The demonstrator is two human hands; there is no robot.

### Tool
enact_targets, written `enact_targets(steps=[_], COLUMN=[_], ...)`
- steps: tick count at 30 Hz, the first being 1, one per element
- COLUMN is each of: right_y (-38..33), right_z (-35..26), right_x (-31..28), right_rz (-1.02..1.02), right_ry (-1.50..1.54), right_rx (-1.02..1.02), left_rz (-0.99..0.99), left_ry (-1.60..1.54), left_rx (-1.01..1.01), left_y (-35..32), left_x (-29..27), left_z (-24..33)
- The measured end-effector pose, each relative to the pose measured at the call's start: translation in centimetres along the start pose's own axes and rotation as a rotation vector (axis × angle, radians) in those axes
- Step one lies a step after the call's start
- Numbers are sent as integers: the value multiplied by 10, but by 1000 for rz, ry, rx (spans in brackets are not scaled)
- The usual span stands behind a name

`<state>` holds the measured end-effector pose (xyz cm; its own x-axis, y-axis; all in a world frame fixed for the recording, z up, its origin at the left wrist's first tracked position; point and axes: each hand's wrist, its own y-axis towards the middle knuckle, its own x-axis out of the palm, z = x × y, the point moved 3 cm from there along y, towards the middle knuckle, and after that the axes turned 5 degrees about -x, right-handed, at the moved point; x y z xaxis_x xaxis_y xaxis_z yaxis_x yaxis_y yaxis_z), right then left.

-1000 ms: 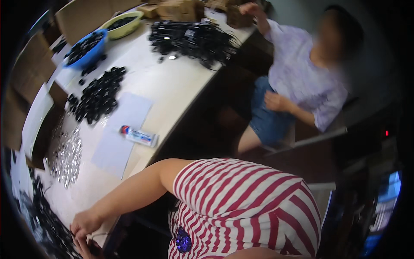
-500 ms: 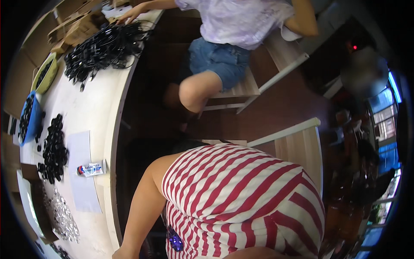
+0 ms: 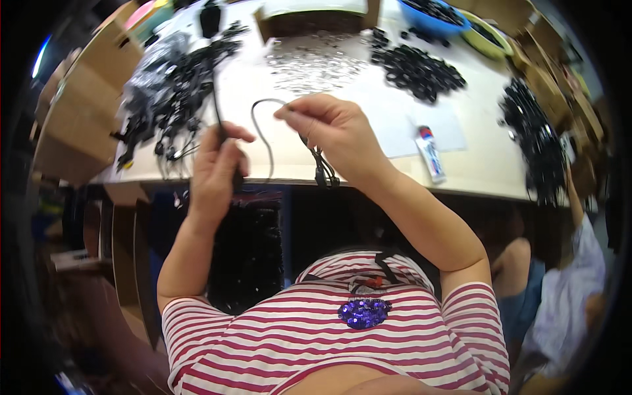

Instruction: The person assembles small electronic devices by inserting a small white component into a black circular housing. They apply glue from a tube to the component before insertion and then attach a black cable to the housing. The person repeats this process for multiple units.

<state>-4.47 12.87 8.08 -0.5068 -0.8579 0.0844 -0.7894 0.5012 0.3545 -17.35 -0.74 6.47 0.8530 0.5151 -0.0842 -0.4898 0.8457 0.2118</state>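
Observation:
Above the table's front edge both my hands hold a thin black cable [image 3: 264, 137]. My left hand [image 3: 217, 164] is closed around it, blurred by motion; a stretch of cable runs up from its thumb. A dark piece shows below those fingers, too smeared to name. My right hand [image 3: 332, 128] pinches the cable between thumb and fingertips, and a loop bends between the two hands. Dark cable ends [image 3: 324, 170] hang below my right palm. To the right of that hand a white, blue and red tube [image 3: 430, 155] lies partly on a white sheet [image 3: 395, 135].
Black cables [image 3: 174, 99] lie heaped at the left beside a cardboard box [image 3: 79, 128]. Small shiny clear pieces [image 3: 316, 62] and black oval parts [image 3: 418, 71] spread across the back. Blue [image 3: 438, 23] and yellow [image 3: 490, 46] basins stand behind. Another person's sleeve [image 3: 569, 296] is at the right.
The view has swung from the co-worker on the right to the table in front of me. Both my hands are now in view with the cable; before, only one arm showed.

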Motion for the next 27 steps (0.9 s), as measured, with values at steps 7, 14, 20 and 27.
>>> enact_targets(steps=[7,14,20,27], right_y=[56,58,51,52], right_z=[19,99,115,131], right_x=[54,26,29,36], right_rz=[-125,26,-154,-232], right_ry=[448,-283,-619,-778], right_rx=[80,-173,-293,-494], left_rz=[64,195,184,224], left_ry=[-24,-56,31,117], left_rx=[-129,-77,47,111], left_y=[14,122,284,438], left_x=[-11,-72,-111,-108], left_z=[-3,13,-26,-105])
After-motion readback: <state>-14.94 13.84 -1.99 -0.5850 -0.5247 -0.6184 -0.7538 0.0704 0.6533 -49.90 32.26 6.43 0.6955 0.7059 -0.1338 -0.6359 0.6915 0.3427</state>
